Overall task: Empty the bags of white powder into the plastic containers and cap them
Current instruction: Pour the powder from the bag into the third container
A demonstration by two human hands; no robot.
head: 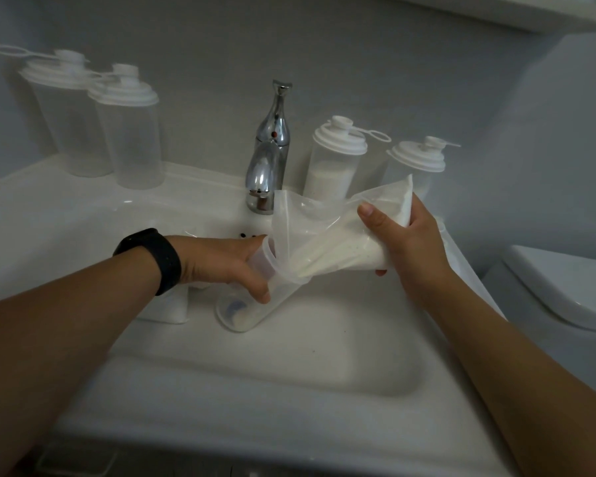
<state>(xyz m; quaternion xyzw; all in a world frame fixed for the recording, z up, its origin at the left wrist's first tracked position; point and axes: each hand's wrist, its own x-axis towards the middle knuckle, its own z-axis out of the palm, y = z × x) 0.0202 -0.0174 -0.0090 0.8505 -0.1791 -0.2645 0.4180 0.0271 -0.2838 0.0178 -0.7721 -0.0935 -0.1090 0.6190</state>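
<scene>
Over the sink (pixel 289 373), the left hand (pixel 221 266), forearm reaching in from the lower left, wraps its fingers around a tilted open container (pixel 245 304) near the rim. The right hand (pixel 403 242) grips the raised end of the powder bag (pixel 341 242), thumb on top; the bag's mouth meets the container's opening. 4 capped containers stand beside the tap (pixel 269 156), 2 on each side.

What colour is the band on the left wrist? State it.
Black; the wristband shows plainly in the head view.
</scene>
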